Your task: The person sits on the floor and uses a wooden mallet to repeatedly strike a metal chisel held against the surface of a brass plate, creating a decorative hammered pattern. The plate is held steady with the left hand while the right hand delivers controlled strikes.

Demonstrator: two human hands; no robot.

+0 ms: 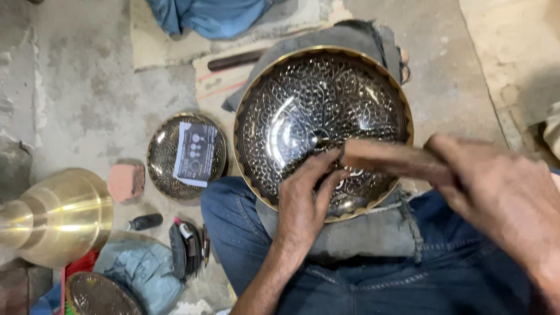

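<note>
The left hand (306, 195) pinches a thin tool on the engraved brass bowl (291, 111) (likely heavy, rigid, best gripped by its rim) while the right hand (496, 186) clenches a wooden mallet (388, 158).

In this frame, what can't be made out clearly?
- Head view: the wooden mallet is motion-blurred, and the right hand covers its handle.
- The tool tip under the left hand is hidden by its fingers.
- The engraved bowl has its lower rim behind that hand.
- The brass vase is cut by the left edge.
</note>
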